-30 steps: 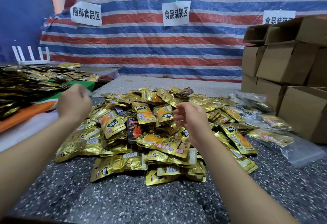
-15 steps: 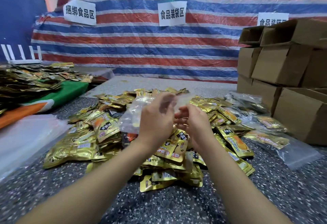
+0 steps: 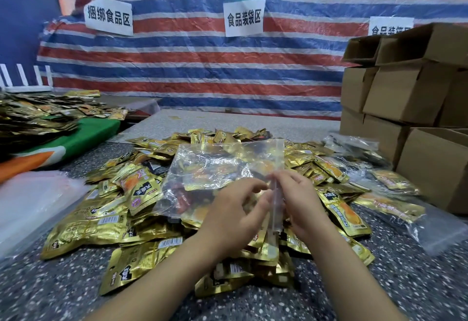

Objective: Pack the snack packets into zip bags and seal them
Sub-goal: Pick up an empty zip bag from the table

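A big heap of gold foil snack packets (image 3: 119, 214) covers the speckled table (image 3: 63, 293) in front of me. Above the heap I hold an empty clear zip bag (image 3: 222, 168), spread flat with its zip strip on the right side. My left hand (image 3: 235, 214) and my right hand (image 3: 301, 201) meet at that zip edge, and the fingers of both pinch the plastic there. Packets under the bag show through it.
Filled zip bags (image 3: 390, 194) lie at the right beside stacked cardboard boxes (image 3: 410, 97). A stack of clear bags (image 3: 33, 204) sits at the left. Another packet pile (image 3: 38, 115) rests on a green and orange cloth, far left. A striped tarp hangs behind.
My left hand went from the far left to the middle, bringing a clear zip bag. Both hands now hold it spread out over the heap.
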`<act>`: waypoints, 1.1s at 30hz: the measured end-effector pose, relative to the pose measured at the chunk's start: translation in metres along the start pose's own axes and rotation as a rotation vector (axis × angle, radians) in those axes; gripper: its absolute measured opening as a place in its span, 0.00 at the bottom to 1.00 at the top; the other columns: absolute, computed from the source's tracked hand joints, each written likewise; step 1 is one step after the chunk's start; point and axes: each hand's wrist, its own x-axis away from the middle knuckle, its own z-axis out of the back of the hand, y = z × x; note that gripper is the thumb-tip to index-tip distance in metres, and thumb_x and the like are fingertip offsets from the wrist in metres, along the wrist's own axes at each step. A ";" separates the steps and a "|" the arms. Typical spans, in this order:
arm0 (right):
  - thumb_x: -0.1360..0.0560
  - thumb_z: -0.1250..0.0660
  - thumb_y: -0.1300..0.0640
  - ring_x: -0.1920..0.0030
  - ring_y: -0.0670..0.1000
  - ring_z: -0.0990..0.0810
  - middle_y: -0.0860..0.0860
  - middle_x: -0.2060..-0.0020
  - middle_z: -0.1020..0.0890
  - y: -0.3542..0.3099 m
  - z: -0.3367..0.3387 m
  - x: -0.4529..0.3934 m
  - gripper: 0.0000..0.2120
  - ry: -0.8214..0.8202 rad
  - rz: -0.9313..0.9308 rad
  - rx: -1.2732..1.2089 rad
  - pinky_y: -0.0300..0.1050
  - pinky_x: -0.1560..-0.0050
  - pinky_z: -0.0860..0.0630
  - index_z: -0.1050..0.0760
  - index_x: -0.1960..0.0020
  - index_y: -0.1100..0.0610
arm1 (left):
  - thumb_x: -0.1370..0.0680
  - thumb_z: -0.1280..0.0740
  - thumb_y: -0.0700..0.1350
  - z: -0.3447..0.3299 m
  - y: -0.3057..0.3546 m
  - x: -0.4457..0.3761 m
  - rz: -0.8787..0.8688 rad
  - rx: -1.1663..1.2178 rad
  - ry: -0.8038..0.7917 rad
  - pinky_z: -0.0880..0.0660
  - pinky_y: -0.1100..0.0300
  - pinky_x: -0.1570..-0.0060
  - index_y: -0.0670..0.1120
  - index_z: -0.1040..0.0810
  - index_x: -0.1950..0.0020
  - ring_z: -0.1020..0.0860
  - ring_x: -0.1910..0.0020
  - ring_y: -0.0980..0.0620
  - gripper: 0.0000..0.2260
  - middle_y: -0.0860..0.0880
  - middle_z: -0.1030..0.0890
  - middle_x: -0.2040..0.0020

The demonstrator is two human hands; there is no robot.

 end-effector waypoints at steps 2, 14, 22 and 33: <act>0.20 0.36 0.58 0.66 0.50 0.23 0.48 0.69 0.21 -0.001 0.001 0.001 0.17 -0.059 -0.023 -0.003 0.46 0.65 0.25 0.16 0.65 0.52 | 0.20 0.37 0.52 0.003 -0.003 -0.002 0.043 0.002 0.070 0.25 0.67 0.57 0.48 0.20 0.48 0.22 0.55 0.60 0.10 0.55 0.20 0.55; 0.27 0.30 0.62 0.67 0.48 0.18 0.54 0.63 0.16 -0.003 -0.002 0.009 0.11 -0.357 -0.156 -0.366 0.38 0.67 0.20 0.25 0.47 0.64 | 0.22 0.30 0.46 0.022 -0.007 -0.001 0.065 -0.030 0.131 0.31 0.70 0.65 0.51 0.26 0.58 0.27 0.62 0.60 0.07 0.53 0.25 0.64; 0.28 0.31 0.57 0.66 0.48 0.19 0.55 0.62 0.18 -0.003 -0.006 0.013 0.13 -0.443 -0.174 -0.332 0.38 0.66 0.20 0.21 0.47 0.64 | 0.22 0.34 0.50 0.026 -0.006 -0.002 0.151 0.189 0.064 0.28 0.67 0.68 0.52 0.26 0.57 0.26 0.68 0.61 0.06 0.52 0.23 0.61; 0.31 0.28 0.56 0.65 0.50 0.22 0.56 0.66 0.23 -0.004 0.000 0.016 0.06 -0.523 -0.011 -0.146 0.39 0.66 0.23 0.20 0.60 0.59 | 0.24 0.28 0.48 0.036 -0.006 -0.002 0.183 0.233 -0.147 0.31 0.63 0.67 0.52 0.25 0.64 0.27 0.69 0.57 0.10 0.49 0.22 0.68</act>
